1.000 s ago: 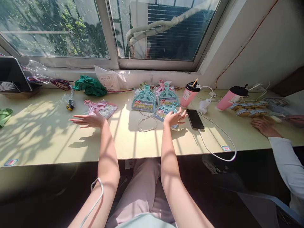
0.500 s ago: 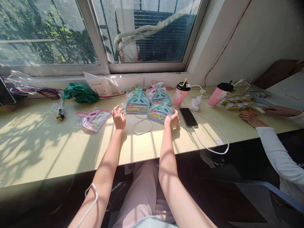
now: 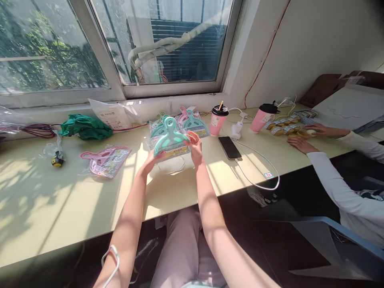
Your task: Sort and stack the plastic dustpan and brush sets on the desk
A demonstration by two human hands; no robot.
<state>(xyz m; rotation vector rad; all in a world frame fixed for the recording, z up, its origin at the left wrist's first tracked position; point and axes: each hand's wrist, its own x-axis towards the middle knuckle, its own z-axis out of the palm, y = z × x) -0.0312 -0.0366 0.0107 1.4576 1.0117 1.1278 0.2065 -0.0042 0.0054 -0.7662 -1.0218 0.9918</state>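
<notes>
Both my hands hold a teal mini dustpan and brush set [image 3: 171, 139] above the table, its handle pointing toward the window. My left hand [image 3: 150, 161] is closed on its lower left edge, and my right hand [image 3: 195, 146] grips its right side. Just behind it, another teal set [image 3: 156, 129] and one more teal set [image 3: 195, 127] stand against pink and green ones, partly hidden. A pink set [image 3: 108, 161] in clear wrap lies flat to the left of my hands. Beneath the held set, a thin cable loop [image 3: 175, 167] rests on the table.
A phone [image 3: 230, 148] on a white cable, a charger [image 3: 237, 130] and a pink cup [image 3: 217, 122] are to the right; another pink cup [image 3: 261, 119] stands beyond. A co-worker's hands [image 3: 301, 143] touch wrapped round items. Green cloth [image 3: 85, 127] and a tape measure [image 3: 57, 159] lie left.
My left hand has come in from the left, and both hands have taken hold of the front teal set and lifted it off the table. The view has turned rightward.
</notes>
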